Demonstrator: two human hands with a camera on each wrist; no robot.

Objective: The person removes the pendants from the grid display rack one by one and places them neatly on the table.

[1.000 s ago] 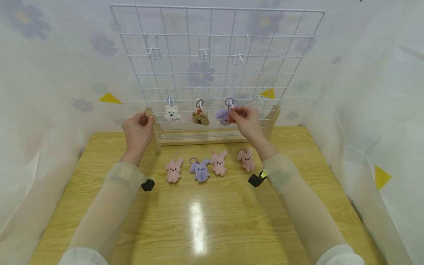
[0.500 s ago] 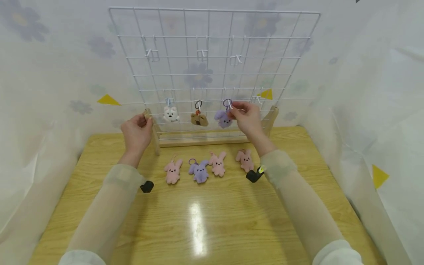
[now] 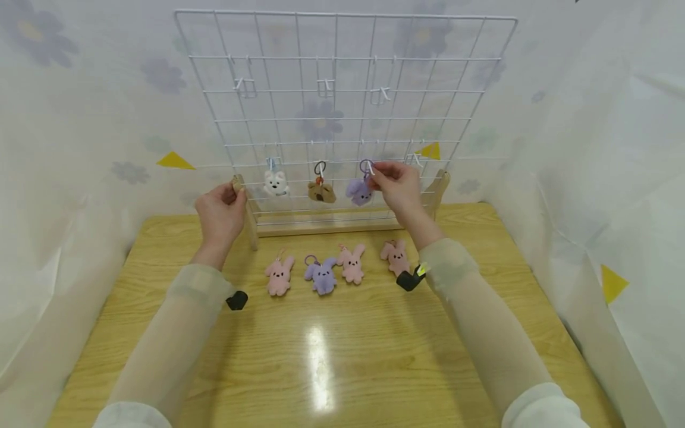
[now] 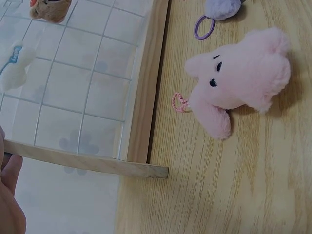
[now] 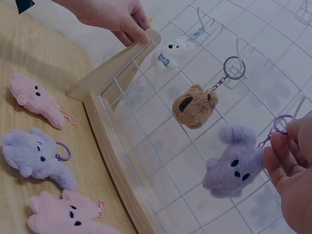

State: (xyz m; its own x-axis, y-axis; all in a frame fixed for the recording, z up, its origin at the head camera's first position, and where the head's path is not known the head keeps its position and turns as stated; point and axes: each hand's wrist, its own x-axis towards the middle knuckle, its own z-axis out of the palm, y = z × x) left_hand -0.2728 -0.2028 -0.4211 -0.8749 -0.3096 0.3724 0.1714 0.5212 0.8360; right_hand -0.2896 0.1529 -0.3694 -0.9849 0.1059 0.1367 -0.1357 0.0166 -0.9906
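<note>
My left hand [image 3: 220, 211] holds the top of the wooden side post [image 4: 87, 161] of a white wire grid rack [image 3: 321, 119]. At the right of the lower hook row, my right hand [image 3: 398, 187] pinches the purple ring [image 5: 282, 123] of a plush purple bunny keychain [image 5: 234, 163]. That ring sits on a white hook, and the bunny's ear lies close by the fingertips. To its left hang a brown plush keychain [image 5: 196, 106] on a dark ring and a white plush keychain [image 3: 276, 183] with a blue strap.
On the wooden table [image 3: 321, 351] before the rack lie a left pink bunny [image 3: 279, 276], a second purple bunny [image 3: 323, 277], a middle pink bunny [image 3: 352, 265] and a right pink bunny [image 3: 395, 257]. White hooks [image 3: 380, 94] stick out from the upper grid.
My right hand has risen slightly at the purple bunny's ring, and the bunny has shifted a little. My left hand keeps its hold on the post. The head view has shifted slightly.
</note>
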